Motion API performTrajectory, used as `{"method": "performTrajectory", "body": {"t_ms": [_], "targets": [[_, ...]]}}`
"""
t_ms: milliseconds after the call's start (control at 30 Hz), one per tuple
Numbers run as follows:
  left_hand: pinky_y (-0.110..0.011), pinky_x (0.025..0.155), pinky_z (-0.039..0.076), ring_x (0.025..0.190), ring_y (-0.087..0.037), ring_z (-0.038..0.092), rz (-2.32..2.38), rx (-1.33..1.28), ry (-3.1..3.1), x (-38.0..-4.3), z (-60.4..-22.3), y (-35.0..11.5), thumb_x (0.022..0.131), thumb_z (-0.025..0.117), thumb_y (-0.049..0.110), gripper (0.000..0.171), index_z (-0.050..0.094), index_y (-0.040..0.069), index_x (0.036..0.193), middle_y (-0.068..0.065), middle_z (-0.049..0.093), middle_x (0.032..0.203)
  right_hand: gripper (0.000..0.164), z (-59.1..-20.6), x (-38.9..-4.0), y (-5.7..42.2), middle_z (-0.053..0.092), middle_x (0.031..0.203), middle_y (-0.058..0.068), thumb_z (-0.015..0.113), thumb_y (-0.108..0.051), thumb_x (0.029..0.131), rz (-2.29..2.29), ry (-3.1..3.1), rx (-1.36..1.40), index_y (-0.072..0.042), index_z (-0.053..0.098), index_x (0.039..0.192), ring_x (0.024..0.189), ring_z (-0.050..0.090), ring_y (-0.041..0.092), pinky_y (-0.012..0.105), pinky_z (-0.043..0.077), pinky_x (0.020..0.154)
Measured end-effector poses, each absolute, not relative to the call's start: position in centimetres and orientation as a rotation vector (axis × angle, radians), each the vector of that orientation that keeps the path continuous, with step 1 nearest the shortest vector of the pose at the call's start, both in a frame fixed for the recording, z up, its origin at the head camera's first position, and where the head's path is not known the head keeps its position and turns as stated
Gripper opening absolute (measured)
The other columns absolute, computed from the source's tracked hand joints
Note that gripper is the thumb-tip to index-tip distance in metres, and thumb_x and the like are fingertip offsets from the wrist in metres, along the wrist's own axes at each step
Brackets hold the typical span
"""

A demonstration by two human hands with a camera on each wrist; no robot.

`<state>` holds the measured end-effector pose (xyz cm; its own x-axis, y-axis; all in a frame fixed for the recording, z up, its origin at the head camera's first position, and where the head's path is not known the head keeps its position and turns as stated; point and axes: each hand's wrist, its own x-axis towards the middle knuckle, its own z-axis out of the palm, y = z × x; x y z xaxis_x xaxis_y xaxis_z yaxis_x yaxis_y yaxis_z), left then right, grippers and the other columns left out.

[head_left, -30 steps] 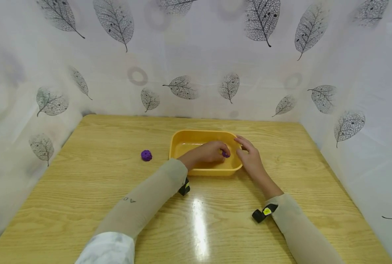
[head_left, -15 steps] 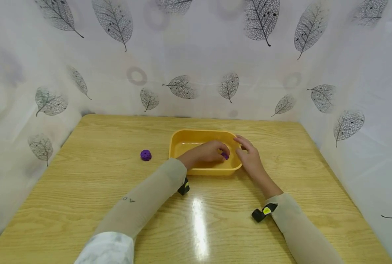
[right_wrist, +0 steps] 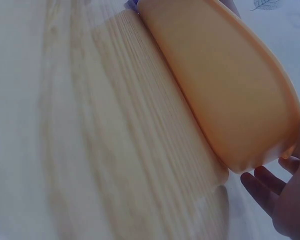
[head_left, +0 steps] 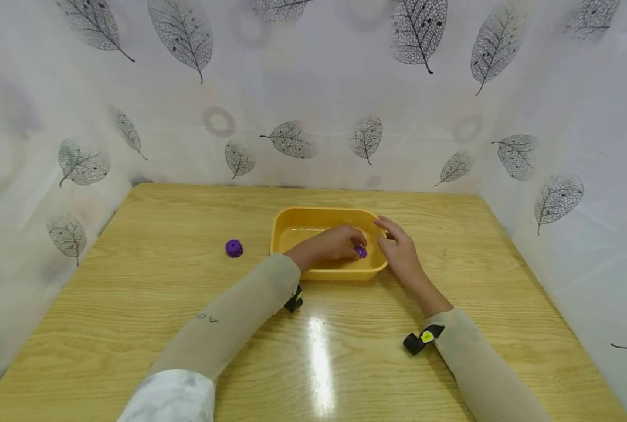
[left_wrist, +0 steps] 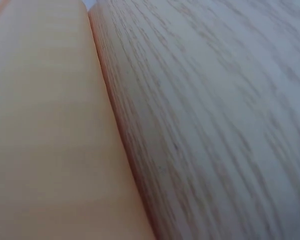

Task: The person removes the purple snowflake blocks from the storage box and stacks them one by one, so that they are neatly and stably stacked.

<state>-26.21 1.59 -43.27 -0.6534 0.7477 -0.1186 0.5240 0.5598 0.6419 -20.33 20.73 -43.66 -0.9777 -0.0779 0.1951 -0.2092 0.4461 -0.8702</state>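
Observation:
My left hand [head_left: 335, 242] reaches over the near rim into a yellow plastic tub [head_left: 339, 274] and pinches a small bumpy purple piece [head_left: 361, 252] near the tub's right end. Fingers partly hide the piece. At that end, my right hand [head_left: 402, 253] grips the rim, its thumb reaching over the edge. The right wrist view has this hand [right_wrist: 287, 197] with several fingers against the outside of the tub [right_wrist: 225, 90]. Only the tub's outer wall [left_wrist: 54, 130] and the table appear in the left wrist view. A knobbly purple ball [head_left: 234, 248] lies left of the tub.
The tub stands on a wood-grain table [head_left: 186, 217]. A white curtain [head_left: 313, 94] with leaf prints rises behind it and along both sides. Each wrist carries a black camera strap, such as the right one [head_left: 423, 340].
The purple piece turns slightly in my left fingers and shows a little more now. My right hand, the tub and the purple ball stay in place.

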Motion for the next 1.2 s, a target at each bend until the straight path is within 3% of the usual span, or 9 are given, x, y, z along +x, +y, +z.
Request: {"method": "performTrajectory", "body": {"t_ms": [467,600,733,967,1200], "targets": [[-0.028,0.1,0.05,0.104,-0.015,0.062,0.778,0.964,2.411,-25.9,-43.1,1.7,0.096,0.069,0.013,0.028,0.07,0.007,0.123,-0.003,0.07,0.117,0.042,-43.3,-20.1,20.5,0.045,0.155,0.016,0.052,0.001,0.099,1.557,-2.57,0.252,0.002,0.056,0.141,0.123,0.053,0.041,0.036,0.042,0.103],[-0.028,0.101,0.05,0.105,-0.015,0.062,0.777,0.951,2.415,-25.8,-43.0,1.7,0.096,0.068,0.013,0.029,0.069,0.007,0.124,-0.003,0.069,0.118,0.041,-42.6,-19.8,20.2,0.043,0.155,0.02,0.051,0.003,0.099,1.595,-2.572,0.239,0.006,0.054,0.14,0.123,0.051,0.046,0.043,0.042,0.104],[-0.028,0.101,0.05,0.107,-0.016,0.062,0.774,0.971,2.401,-25.8,-42.9,1.6,0.096,0.068,0.011,0.029,0.069,0.005,0.124,-0.005,0.069,0.119,0.041,-43.2,-20.2,20.5,0.044,0.156,0.016,0.051,0.001,0.1,1.581,-2.576,0.236,0.002,0.055,0.141,0.124,0.052,0.043,0.048,0.041,0.106],[-0.034,0.11,0.044,0.115,-0.02,0.059,0.767,0.984,2.412,-25.9,-42.7,1.5,0.096,0.069,0.013,0.029,0.067,0.006,0.123,-0.006,0.065,0.122,0.041,-44.3,-20.7,20.9,0.048,0.153,0.011,0.053,-0.002,0.099,1.552,-2.547,0.262,-0.003,0.058,0.14,0.127,0.053,0.035,0.046,0.04,0.109],[-0.03,0.103,0.048,0.108,-0.017,0.061,0.81,0.967,2.389,-25.8,-42.9,1.4,0.096,0.068,0.012,0.031,0.063,0.006,0.125,-0.004,0.067,0.118,0.043,-44.2,-20.6,20.8,0.048,0.153,0.012,0.054,-0.001,0.097,1.556,-2.529,0.263,-0.001,0.058,0.14,0.135,0.05,0.032,0.046,0.04,0.112]]}}
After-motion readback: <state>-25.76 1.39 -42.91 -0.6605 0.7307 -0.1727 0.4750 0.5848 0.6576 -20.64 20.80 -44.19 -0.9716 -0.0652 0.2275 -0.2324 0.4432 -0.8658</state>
